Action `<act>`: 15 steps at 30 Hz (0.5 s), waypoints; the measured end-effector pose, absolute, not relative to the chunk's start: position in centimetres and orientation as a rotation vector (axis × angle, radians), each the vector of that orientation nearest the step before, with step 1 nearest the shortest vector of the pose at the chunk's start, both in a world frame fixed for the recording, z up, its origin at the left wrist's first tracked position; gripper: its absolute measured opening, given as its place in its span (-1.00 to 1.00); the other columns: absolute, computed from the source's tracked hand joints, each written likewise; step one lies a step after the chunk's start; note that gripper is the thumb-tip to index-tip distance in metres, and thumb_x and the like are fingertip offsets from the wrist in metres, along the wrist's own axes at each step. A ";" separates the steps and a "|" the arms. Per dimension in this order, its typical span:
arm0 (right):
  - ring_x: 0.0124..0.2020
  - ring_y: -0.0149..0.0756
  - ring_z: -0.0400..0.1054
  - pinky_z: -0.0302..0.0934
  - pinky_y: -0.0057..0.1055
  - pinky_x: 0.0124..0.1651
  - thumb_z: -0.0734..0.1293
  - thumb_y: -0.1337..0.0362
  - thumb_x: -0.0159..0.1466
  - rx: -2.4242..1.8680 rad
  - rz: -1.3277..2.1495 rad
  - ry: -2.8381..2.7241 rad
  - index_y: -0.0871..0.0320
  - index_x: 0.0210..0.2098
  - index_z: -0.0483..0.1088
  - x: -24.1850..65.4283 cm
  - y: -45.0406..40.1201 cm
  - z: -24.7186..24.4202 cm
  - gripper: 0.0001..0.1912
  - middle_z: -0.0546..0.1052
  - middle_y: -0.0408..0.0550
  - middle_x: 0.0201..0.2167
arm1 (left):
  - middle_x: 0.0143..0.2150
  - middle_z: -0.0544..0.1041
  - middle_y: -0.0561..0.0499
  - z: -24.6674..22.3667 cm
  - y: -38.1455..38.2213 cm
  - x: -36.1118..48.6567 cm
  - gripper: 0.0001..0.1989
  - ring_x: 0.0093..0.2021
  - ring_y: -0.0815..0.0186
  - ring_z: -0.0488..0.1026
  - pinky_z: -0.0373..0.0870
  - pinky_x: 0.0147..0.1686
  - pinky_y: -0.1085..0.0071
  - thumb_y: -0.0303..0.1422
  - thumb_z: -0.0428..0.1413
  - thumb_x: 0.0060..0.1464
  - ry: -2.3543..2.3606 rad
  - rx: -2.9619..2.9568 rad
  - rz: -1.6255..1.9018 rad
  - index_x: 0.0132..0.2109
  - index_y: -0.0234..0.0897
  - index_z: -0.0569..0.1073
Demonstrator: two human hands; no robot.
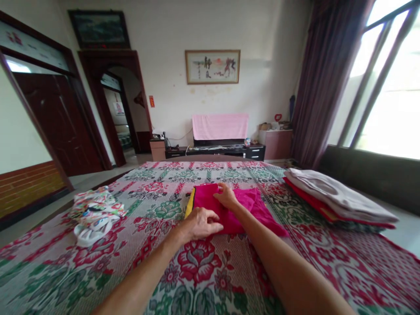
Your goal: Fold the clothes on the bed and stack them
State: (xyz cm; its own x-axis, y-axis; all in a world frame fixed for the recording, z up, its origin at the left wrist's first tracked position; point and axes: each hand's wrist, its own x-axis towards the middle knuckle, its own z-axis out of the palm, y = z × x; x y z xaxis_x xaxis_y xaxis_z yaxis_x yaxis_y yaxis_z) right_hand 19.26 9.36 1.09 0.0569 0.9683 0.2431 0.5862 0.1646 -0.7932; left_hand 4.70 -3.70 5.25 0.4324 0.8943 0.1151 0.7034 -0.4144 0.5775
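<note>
A magenta garment with a yellow-and-black edge on its left side lies partly folded on the patterned bedspread in front of me. My left hand rests on its near left part, thumb and fingers apart. At the far edge of the folded layer, my right hand has its fingers curled onto the cloth and appears to grip it; the fingertips are partly hidden. The garment's right part spreads out, wrinkled, under my right wrist.
To the left lies a crumpled white garment with a colourful print. A stack of folded clothes, pale on top with red below, sits at the right. Farther off are a low black cabinet and a pink cloth over a screen.
</note>
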 end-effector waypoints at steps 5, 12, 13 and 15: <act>-0.13 -0.30 0.45 0.28 -0.43 -0.04 0.32 0.36 0.11 -1.528 0.488 -1.651 0.19 0.07 0.33 19.6 9.1 1.5 -0.50 0.52 0.02 -0.05 | -0.28 0.61 -0.01 4.6 -2.0 3.5 -0.70 -0.28 0.33 0.50 0.38 -0.21 0.46 -0.23 0.01 0.11 1.489 2.193 0.891 -0.20 -0.27 0.58; 0.15 -0.23 0.25 0.11 -0.28 0.19 0.23 0.34 0.22 -1.183 0.181 -2.101 0.16 0.09 0.32 18.7 7.2 2.0 -0.57 0.39 0.04 0.14 | 0.23 0.35 -0.18 1.5 0.4 1.2 -0.49 0.24 0.09 0.25 0.13 0.26 0.19 -0.13 0.06 0.09 1.654 2.504 0.826 0.11 -0.31 0.44; 0.20 -0.19 0.19 0.07 -0.20 0.21 0.22 0.31 0.23 -1.174 0.159 -2.173 0.16 0.11 0.30 18.5 6.9 1.9 -0.56 0.35 0.05 0.18 | 0.26 0.31 -0.21 1.0 0.4 1.1 -0.43 0.27 0.04 0.20 0.10 0.27 0.13 -0.07 0.04 0.09 1.669 2.524 0.749 0.14 -0.33 0.42; 0.25 -0.10 0.11 0.02 -0.03 0.23 0.20 0.24 0.27 -1.234 0.136 -2.282 0.16 0.13 0.28 18.3 6.4 1.7 -0.57 0.29 0.07 0.23 | 0.30 0.24 -0.25 0.1 0.5 1.0 -0.35 0.31 -0.04 0.13 0.07 0.27 0.05 0.02 0.00 0.10 1.694 2.542 0.638 0.18 -0.35 0.39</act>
State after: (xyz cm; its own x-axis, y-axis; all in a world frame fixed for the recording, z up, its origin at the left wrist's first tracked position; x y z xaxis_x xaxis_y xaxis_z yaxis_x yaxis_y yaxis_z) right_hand 18.30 6.44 1.74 -0.4373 0.8014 0.4081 0.7474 0.5763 -0.3306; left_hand 0.99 0.45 0.09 0.3269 0.8886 0.3218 0.8800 -0.4103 0.2391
